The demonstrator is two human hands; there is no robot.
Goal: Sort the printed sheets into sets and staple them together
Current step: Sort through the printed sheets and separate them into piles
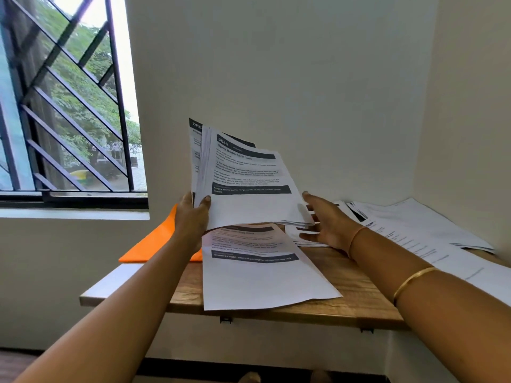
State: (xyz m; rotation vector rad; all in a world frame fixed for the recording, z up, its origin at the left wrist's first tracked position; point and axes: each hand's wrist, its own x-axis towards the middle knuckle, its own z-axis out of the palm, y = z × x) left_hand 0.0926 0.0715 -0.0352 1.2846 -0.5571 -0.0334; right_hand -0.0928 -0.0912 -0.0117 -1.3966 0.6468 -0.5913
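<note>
While left fingers [187, 203] round stack [250, 205], right fingers [310, 199] apart.

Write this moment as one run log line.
left hand: grips paper stack | right hand: open, at stack edge | single sheet: lies on table

Likely office: wall desk [365, 299], printed sheets [249, 172]

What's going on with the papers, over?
Left grip holds paper stack, tilted up. Right grip open at stack's right edge. One loose sheet on table beneath.
</note>
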